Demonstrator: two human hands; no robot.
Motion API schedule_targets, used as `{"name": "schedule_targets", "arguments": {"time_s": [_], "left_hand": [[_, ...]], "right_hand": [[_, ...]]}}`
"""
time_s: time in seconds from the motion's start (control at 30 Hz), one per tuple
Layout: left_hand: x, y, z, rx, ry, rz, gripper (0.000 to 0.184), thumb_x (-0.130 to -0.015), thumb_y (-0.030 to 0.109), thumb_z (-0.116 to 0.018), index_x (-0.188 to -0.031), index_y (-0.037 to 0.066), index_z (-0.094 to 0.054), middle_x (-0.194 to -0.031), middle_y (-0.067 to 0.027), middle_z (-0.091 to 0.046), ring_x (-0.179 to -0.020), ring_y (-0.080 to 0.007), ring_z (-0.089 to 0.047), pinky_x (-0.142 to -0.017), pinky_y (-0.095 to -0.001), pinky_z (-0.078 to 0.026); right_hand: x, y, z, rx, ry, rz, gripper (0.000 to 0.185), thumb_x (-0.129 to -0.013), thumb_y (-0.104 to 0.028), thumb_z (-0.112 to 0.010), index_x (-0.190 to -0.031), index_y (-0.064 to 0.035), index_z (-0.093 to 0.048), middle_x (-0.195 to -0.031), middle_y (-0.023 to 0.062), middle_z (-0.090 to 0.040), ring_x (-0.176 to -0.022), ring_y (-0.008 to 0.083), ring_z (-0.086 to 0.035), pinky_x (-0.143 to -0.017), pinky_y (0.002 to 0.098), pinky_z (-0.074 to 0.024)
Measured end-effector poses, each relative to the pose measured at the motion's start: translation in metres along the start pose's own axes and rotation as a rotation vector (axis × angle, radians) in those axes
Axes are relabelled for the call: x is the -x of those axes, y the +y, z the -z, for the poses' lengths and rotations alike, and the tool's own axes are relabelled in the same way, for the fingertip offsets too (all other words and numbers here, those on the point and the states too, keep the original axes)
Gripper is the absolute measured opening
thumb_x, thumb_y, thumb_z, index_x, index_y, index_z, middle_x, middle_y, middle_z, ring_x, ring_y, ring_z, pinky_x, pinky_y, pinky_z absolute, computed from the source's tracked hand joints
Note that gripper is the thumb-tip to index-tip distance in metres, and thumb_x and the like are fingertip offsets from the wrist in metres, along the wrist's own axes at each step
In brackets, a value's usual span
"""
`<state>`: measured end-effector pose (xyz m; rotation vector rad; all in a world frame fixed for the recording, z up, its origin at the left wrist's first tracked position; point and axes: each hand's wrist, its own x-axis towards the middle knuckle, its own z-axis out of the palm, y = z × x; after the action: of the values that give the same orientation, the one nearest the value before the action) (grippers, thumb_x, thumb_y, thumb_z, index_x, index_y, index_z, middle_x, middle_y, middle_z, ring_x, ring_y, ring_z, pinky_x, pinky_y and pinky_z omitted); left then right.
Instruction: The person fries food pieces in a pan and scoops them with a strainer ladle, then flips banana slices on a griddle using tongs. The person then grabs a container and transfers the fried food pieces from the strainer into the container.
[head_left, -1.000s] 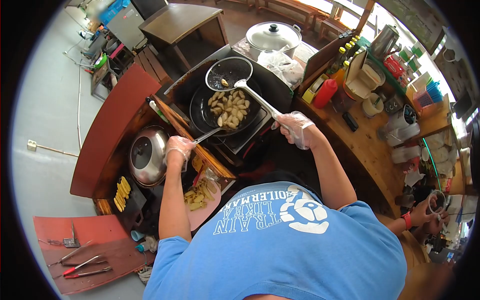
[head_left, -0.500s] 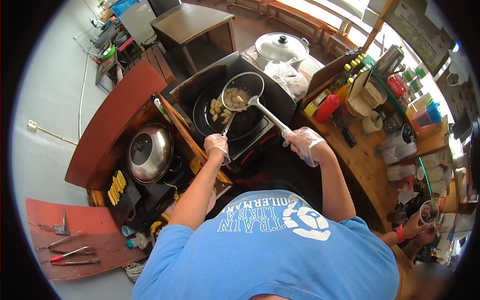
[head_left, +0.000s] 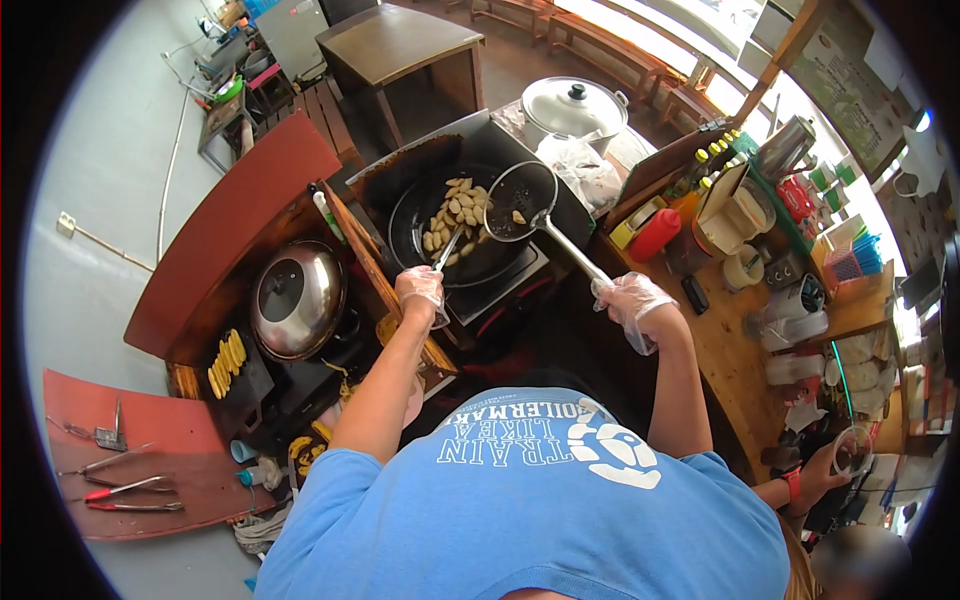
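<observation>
My left hand (head_left: 420, 290), in a clear plastic glove, is closed around a metal-handled cooking utensil (head_left: 449, 250) whose tip is among pale, oblong food pieces (head_left: 460, 208). These pieces lie in a black wok (head_left: 405, 235) on a stove. My right hand (head_left: 638, 303), gloved the same way, grips the long handle of a round mesh skimmer (head_left: 545, 222). The skimmer's basket is over the wok's right side, with a single food piece visible in it.
A domed metal lid (head_left: 298, 300) and a row of yellow pieces (head_left: 227, 364) are at left. Tongs (head_left: 122, 488) rest on a red board. A lidded pot (head_left: 575, 108) stands behind the wok; a red bottle (head_left: 655, 233) is at right. Another person's hand (head_left: 822, 470) holds a clear cup.
The skimmer, which held many pieces over the wok, has moved right and its pieces now lie in the wok. My right hand has shifted right and slightly down.
</observation>
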<state>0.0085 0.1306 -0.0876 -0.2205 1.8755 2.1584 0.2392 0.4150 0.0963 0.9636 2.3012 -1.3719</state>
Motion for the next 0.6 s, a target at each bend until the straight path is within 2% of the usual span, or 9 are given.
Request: {"name": "schedule_targets", "arguments": {"time_s": [0.17,0.3,0.37,0.4,0.43,0.5,0.53,0.6], "left_hand": [[0.019,0.018,0.013,-0.041,0.036,0.011,0.021,-0.077,-0.007,-0.072,-0.096,-0.003,-0.065,-0.065,-0.0037,-0.059,-0.047,-0.0126,-0.055,-0.041,-0.0255,-0.042],[0.037,0.039,0.019,-0.206,0.142,0.003,0.018,-0.079,-0.004,-0.072,-0.096,-0.004,-0.068,-0.062,-0.0018,-0.059,-0.046,-0.0113,-0.055,-0.041,-0.0252,-0.042],[0.048,0.051,0.02,-0.429,0.19,-0.105,0.015,-0.081,0.001,-0.07,-0.096,-0.003,-0.07,-0.063,-0.001,-0.06,-0.046,-0.0106,-0.056,-0.041,-0.0258,-0.042],[0.052,0.056,0.022,-0.539,0.205,-0.101,0.016,-0.083,0.006,-0.068,-0.097,-0.002,-0.071,-0.066,-0.0047,-0.065,-0.053,-0.0145,-0.062,-0.049,-0.0292,-0.048],[0.054,0.059,0.025,-0.54,0.21,-0.1,0.016,-0.083,0.006,-0.068,-0.097,-0.002,-0.071,-0.066,-0.0047,-0.065,-0.053,-0.0145,-0.062,-0.049,-0.0292,-0.048],[0.059,0.066,0.028,-0.947,0.209,-0.488,0.021,-0.081,0.012,-0.069,-0.098,-0.001,-0.072,-0.073,-0.012,-0.07,-0.067,-0.0219,-0.07,-0.061,-0.0329,-0.053],[0.064,0.068,0.027,-0.948,0.212,-0.488,0.021,-0.081,0.012,-0.069,-0.098,-0.001,-0.072,-0.073,-0.012,-0.07,-0.067,-0.0219,-0.07,-0.061,-0.0329,-0.053],[0.077,0.081,0.019,-0.932,0.145,-0.494,0.025,-0.083,0.016,-0.065,-0.101,0.0,-0.072,-0.083,-0.0158,-0.071,-0.078,-0.029,-0.07,-0.071,-0.037,-0.055]], "right_hand": [[0.001,-0.006,0.007,0.04,0.015,-0.028,0.041,-0.092,-0.042,-0.062,-0.079,-0.0044,-0.071,-0.06,0.0005,-0.057,-0.054,0.0132,-0.052,-0.053,0.0311,-0.0417],[-0.012,-0.001,0.003,0.045,0.003,-0.02,0.042,-0.092,-0.044,-0.062,-0.079,-0.0048,-0.071,-0.06,0.0009,-0.058,-0.054,0.0134,-0.053,-0.053,0.0314,-0.0421],[-0.018,-0.003,-0.002,0.047,-0.013,-0.034,0.042,-0.091,-0.044,-0.062,-0.078,-0.0053,-0.072,-0.06,0.0012,-0.058,-0.054,0.0139,-0.054,-0.054,0.032,-0.0425],[-0.022,-0.005,-0.006,0.049,-0.018,-0.031,0.042,-0.091,-0.044,-0.062,-0.078,-0.0053,-0.072,-0.06,0.0012,-0.058,-0.054,0.0139,-0.054,-0.054,0.032,-0.0425],[-0.027,-0.006,-0.009,0.04,-0.034,-0.031,0.039,-0.09,-0.041,-0.062,-0.077,-0.0053,-0.072,-0.059,0.0011,-0.058,-0.054,0.014,-0.053,-0.054,0.0322,-0.0424],[-0.039,-0.006,-0.018,0.032,-0.052,-0.03,0.036,-0.089,-0.038,-0.063,-0.076,-0.0053,-0.072,-0.059,0.001,-0.058,-0.054,0.0141,-0.053,-0.053,0.0323,-0.0424],[-0.047,-0.003,-0.023,0.011,-0.08,-0.02,0.032,-0.087,-0.034,-0.063,-0.076,-0.0051,-0.071,-0.059,0.001,-0.058,-0.054,0.0142,-0.053,-0.053,0.0322,-0.0421],[-0.057,-0.004,-0.034,-0.013,-0.108,-0.012,0.023,-0.083,-0.025,-0.064,-0.075,-0.0043,-0.071,-0.06,0.0009,-0.058,-0.053,0.0136,-0.052,-0.052,0.0322,-0.0399]]}}
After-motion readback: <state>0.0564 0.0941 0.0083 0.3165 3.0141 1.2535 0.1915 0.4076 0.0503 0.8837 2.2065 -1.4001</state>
